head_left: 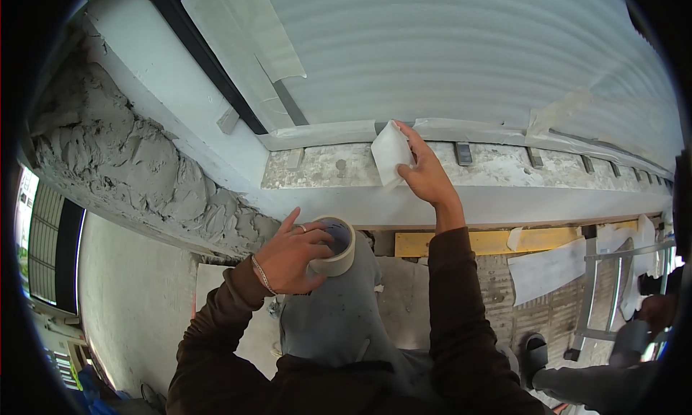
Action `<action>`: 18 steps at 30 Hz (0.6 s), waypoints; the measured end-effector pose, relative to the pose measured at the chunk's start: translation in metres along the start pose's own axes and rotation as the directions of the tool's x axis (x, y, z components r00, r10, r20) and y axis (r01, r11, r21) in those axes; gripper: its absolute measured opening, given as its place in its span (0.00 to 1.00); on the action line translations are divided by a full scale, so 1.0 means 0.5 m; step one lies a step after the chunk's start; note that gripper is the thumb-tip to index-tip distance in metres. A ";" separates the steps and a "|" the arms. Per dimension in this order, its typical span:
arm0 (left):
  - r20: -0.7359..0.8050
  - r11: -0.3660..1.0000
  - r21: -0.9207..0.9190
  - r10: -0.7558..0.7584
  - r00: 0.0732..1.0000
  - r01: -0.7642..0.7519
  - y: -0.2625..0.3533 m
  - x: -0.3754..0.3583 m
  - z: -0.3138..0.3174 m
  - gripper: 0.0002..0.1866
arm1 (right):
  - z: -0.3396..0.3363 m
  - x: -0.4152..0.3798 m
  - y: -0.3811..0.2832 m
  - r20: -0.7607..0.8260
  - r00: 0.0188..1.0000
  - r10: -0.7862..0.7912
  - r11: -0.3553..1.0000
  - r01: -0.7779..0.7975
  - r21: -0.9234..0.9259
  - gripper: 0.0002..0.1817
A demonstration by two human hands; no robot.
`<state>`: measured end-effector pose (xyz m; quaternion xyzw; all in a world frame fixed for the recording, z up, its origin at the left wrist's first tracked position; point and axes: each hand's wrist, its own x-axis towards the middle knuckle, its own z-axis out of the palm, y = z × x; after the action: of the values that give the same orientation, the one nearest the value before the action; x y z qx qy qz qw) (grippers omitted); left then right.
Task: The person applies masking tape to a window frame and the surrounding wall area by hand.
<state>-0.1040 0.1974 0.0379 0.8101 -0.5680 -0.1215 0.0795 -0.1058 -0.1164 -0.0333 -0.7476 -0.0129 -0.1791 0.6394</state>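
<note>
My left hand (286,260) grips a wide roll of masking tape (342,259), with fingers inside its core, above my grey-trousered leg. My right hand (431,175) holds a pale piece of tape (390,156) between thumb and fingers. The piece is held against the bottom edge of a film-covered window (432,62), just above the sill. Pale tape strips (468,131) run along that bottom edge on either side of it. Where the piece ends behind my right fingers is hidden.
Small dark blocks (463,154) sit along the rough sill (346,166). Wet grey mortar (137,166) covers a ledge at left. A yellow spirit level (497,242) lies below the sill. At right stand a metal ladder (590,292) and another person, whose sandalled foot (534,357) shows.
</note>
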 end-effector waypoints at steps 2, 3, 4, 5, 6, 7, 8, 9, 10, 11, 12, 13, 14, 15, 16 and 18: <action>-0.061 1.000 -0.002 0.025 0.998 -0.026 0.016 0.010 -0.007 0.20 | -0.007 0.002 0.004 0.006 1.000 0.013 0.999 -0.013 -0.031 0.44; -0.095 0.999 -0.045 0.015 0.995 -0.020 0.025 0.014 -0.009 0.23 | -0.010 0.002 0.003 0.002 1.000 0.014 0.999 -0.014 -0.034 0.44; -0.130 0.996 -0.088 0.000 0.992 -0.012 0.032 0.019 -0.009 0.25 | -0.012 0.002 0.003 0.002 0.999 0.036 0.999 -0.036 -0.017 0.44; -0.131 0.996 -0.089 -0.002 0.991 -0.010 0.035 0.025 -0.004 0.25 | -0.011 0.003 0.003 0.006 0.998 0.056 0.998 -0.056 0.001 0.44; -0.119 0.997 -0.078 -0.012 0.993 0.003 0.034 0.032 0.001 0.27 | -0.010 0.002 0.005 0.010 0.998 0.056 0.998 -0.056 0.002 0.44; -0.107 0.998 -0.065 -0.020 0.994 0.014 0.033 0.041 0.005 0.29 | -0.012 0.003 0.009 -0.003 0.999 0.034 0.999 -0.034 0.002 0.45; -0.108 0.998 -0.063 -0.019 0.994 0.013 0.031 0.050 0.006 0.29 | -0.015 0.004 0.012 -0.019 1.000 0.012 1.000 -0.011 0.001 0.46; -0.109 0.993 -0.104 -0.063 0.992 0.052 0.029 0.060 0.006 0.28 | -0.018 0.004 0.015 -0.023 1.000 0.011 1.000 -0.011 0.002 0.46; -0.106 0.985 -0.145 -0.107 0.989 0.091 0.029 0.067 0.006 0.28 | -0.022 0.003 0.018 -0.042 0.999 0.014 1.000 -0.014 -0.012 0.46; -0.104 0.985 -0.144 -0.105 0.989 0.090 0.030 0.072 0.005 0.28 | -0.025 0.003 0.021 -0.059 0.998 0.017 0.999 -0.019 -0.026 0.46; -0.075 0.991 -0.117 -0.080 0.994 0.071 0.031 0.077 0.004 0.27 | -0.031 0.003 0.026 -0.062 0.998 0.018 0.999 -0.020 -0.026 0.46; -0.044 0.995 -0.090 -0.054 0.998 0.050 0.032 0.082 0.002 0.26 | -0.037 0.004 0.031 -0.090 0.996 0.012 1.000 -0.013 -0.018 0.45; -0.038 0.995 -0.087 -0.048 0.998 0.045 0.035 0.085 0.002 0.26 | -0.045 0.004 0.037 -0.119 0.993 0.007 1.000 -0.008 -0.008 0.45; -0.088 0.998 -0.067 -0.017 0.996 0.011 0.041 0.087 0.002 0.26 | -0.055 0.002 0.038 -0.128 0.992 0.010 1.000 -0.011 -0.006 0.45; -0.138 0.999 -0.047 0.016 0.990 -0.022 0.045 0.088 0.003 0.26 | -0.068 -0.001 0.038 -0.164 0.985 0.060 0.997 -0.052 0.050 0.45; -0.128 0.999 -0.036 0.033 0.991 -0.038 0.046 0.090 0.011 0.26 | -0.092 -0.005 0.043 -0.200 0.974 0.110 0.990 -0.090 0.107 0.45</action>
<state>-0.1117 0.1475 0.0338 0.8043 -0.5736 -0.0791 0.1333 -0.1145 -0.1641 -0.0490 -0.6928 0.0819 -0.2221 0.6811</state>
